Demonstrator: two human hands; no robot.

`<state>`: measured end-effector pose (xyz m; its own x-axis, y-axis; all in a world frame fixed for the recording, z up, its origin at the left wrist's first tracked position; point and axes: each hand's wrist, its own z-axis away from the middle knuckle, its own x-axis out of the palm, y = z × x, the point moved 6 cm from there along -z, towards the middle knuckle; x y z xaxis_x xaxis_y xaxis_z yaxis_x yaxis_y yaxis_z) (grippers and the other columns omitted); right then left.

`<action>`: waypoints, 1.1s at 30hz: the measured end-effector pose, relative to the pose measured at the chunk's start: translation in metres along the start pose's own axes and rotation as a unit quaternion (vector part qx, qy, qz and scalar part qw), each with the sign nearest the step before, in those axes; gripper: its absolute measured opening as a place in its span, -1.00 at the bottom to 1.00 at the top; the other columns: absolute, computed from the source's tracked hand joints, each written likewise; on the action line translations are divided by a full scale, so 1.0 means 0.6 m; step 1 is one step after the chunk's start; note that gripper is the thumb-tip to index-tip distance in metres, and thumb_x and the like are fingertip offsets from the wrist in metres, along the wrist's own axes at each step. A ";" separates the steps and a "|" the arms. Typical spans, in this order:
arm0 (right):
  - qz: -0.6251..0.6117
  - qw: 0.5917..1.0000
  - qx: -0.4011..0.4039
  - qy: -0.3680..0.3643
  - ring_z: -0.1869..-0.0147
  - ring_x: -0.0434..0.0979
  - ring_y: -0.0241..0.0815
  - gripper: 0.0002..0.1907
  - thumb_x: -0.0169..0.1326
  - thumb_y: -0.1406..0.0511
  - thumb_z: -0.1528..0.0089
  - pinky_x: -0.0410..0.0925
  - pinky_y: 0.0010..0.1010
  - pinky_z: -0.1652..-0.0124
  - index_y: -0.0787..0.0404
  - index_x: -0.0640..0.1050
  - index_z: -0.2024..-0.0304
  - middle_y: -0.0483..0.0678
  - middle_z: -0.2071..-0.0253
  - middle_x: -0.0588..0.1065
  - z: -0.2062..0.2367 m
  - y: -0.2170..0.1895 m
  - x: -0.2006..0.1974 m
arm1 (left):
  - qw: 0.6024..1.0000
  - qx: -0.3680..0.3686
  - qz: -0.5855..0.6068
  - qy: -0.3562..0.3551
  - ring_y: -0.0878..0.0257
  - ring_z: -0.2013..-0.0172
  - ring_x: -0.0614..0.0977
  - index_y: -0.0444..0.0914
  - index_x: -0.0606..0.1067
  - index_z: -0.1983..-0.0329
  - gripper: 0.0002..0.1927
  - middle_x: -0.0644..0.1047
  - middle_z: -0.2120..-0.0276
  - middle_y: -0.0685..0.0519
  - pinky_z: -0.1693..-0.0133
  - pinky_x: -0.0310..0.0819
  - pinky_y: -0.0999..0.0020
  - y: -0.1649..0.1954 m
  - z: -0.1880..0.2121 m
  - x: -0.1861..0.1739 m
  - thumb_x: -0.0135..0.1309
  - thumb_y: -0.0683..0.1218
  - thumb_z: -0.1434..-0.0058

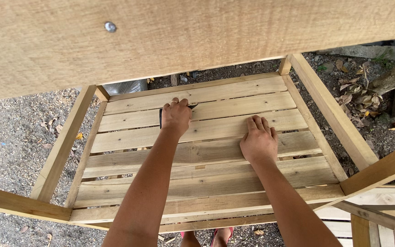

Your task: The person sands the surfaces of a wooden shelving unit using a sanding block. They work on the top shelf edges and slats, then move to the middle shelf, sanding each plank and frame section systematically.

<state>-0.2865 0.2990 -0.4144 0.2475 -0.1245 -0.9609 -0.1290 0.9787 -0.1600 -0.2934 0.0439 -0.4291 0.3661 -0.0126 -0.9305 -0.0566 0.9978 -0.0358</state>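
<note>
My left hand (176,115) rests on a slatted wooden shelf (216,180) and covers a small dark flat object (161,118), whose edges show at the hand's left side and by the fingertips. My right hand (258,139) lies flat, fingers together, pressing on a middle slat to the right. The shelf is made of several pale horizontal planks (234,106) inside a wooden frame (330,110). A large wooden board (197,36) with one metal screw head (110,27) fills the top of the view.
Gravel ground (10,132) lies to the left and dry leaves (360,98) to the right. My feet in red sandals (220,235) show below the shelf's front rail. More timber framing (380,215) stands at lower right.
</note>
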 end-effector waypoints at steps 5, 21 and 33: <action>0.005 1.000 0.000 -0.007 -0.58 0.05 -0.14 -0.47 -0.18 0.25 -0.35 0.01 -0.06 -0.44 0.10 0.29 -0.39 -0.11 -0.48 0.20 0.000 -0.001 -0.001 | 1.000 0.011 -0.011 0.027 0.17 -0.12 0.50 -0.16 0.66 0.23 -0.90 0.46 -0.03 0.10 -0.11 0.46 0.17 0.004 -0.008 0.004 0.25 -0.13 -0.17; -0.003 1.000 0.001 0.001 -0.57 0.06 -0.14 -0.48 -0.18 0.25 -0.34 0.01 -0.06 -0.43 0.08 0.31 -0.38 -0.12 -0.48 0.21 0.002 -0.002 -0.004 | 0.985 -0.005 0.068 0.157 0.13 -0.16 0.48 -0.07 0.63 0.25 -0.88 0.44 -0.06 0.14 -0.09 0.41 0.09 0.022 -0.020 -0.041 0.19 -0.18 -0.19; -0.002 1.000 0.013 -0.023 -0.59 0.02 -0.16 -0.46 -0.20 0.23 -0.35 -0.04 -0.10 -0.45 0.06 0.28 -0.40 -0.14 -0.49 0.17 0.002 -0.004 -0.006 | 0.987 -0.139 -0.002 0.085 -0.04 -0.17 0.51 0.20 -0.03 -0.67 -0.05 0.36 -0.24 -0.17 0.19 0.72 0.25 -0.130 0.003 0.012 -0.05 -0.37 -0.37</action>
<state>-0.2860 0.2976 -0.4101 0.2927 -0.1214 -0.9485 -0.1026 0.9822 -0.1574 -0.2845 -0.0340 -0.4326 0.2066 -0.0520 -0.9770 -0.3167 0.9413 -0.1171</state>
